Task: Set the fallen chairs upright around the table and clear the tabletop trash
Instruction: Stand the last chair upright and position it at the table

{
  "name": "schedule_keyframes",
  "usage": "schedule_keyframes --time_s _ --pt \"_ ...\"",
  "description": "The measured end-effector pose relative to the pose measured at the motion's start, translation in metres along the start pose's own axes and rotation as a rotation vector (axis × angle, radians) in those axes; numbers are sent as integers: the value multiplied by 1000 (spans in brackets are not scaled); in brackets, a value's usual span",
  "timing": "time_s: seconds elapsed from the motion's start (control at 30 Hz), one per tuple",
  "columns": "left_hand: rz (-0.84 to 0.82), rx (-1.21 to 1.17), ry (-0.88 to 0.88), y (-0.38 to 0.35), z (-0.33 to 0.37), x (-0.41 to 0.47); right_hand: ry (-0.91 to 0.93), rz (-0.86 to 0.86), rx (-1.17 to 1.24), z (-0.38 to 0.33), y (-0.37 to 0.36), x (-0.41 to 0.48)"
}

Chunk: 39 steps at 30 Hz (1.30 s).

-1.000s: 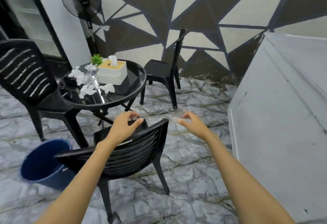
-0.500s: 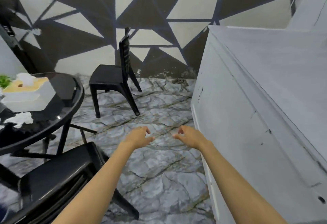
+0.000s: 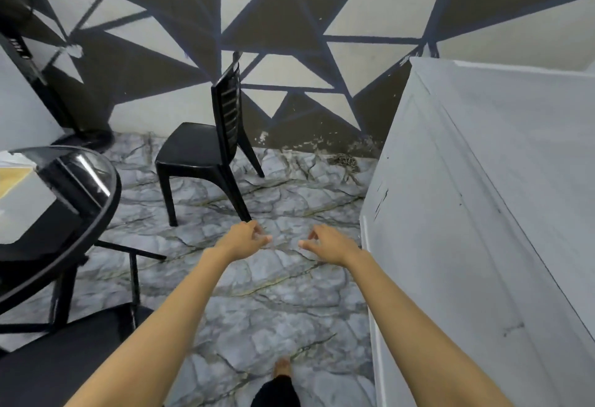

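A black plastic chair (image 3: 206,152) stands upright by the patterned wall, its seat facing left toward the round glass table (image 3: 93,181). My left hand (image 3: 243,239) and my right hand (image 3: 328,244) reach forward over the stone floor, a short way in front of that chair's nearest leg, fingers loosely curled and holding nothing. Another black chair (image 3: 64,364) shows only its seat at the lower left, beside my left forearm. A white tissue box (image 3: 22,200) sits on the table at the left edge; the rest of the tabletop is out of view.
A large grey cabinet (image 3: 483,229) fills the right side, close to my right arm. A fan's base (image 3: 87,139) stands behind the table at the wall. My foot (image 3: 281,369) shows at the bottom on the marbled floor.
My view has swung right and moved closer to the far chair. My hands have left the near chair's backrest and now hang free over the floor. The bucket and table trash have left the view.
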<state>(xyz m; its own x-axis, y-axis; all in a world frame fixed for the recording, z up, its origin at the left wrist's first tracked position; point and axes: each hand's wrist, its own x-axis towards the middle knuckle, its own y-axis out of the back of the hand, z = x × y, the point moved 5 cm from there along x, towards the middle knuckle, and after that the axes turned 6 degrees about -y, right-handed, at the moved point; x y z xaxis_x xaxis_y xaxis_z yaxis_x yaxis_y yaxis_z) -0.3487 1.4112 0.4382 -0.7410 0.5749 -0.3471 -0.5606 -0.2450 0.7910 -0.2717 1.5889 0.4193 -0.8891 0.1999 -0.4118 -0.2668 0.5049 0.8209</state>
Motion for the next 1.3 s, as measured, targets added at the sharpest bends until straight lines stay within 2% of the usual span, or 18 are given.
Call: schedule_keyframes --time_s 0.27,0.43,0.63,0.8,0.93,1.2,1.3 --pt "5 -34 76 73 -14 150 36 -51 -79 -11 85 163" --pt "35 -4 94 128 -14 245 99 -9 -109 -22 143 258" --pt "57 -22 123 160 -1 347 151 -56 -111 -14 196 362" --pt "204 -82 192 193 9 428 285 -46 -188 -8 252 461" --pt "323 -86 268 227 26 470 397 -111 -235 -15 296 527" --pt "522 -118 433 303 12 518 660 -158 -229 -81 355 636" --pt "541 -156 503 313 -5 539 748 -195 -244 -111 359 670"
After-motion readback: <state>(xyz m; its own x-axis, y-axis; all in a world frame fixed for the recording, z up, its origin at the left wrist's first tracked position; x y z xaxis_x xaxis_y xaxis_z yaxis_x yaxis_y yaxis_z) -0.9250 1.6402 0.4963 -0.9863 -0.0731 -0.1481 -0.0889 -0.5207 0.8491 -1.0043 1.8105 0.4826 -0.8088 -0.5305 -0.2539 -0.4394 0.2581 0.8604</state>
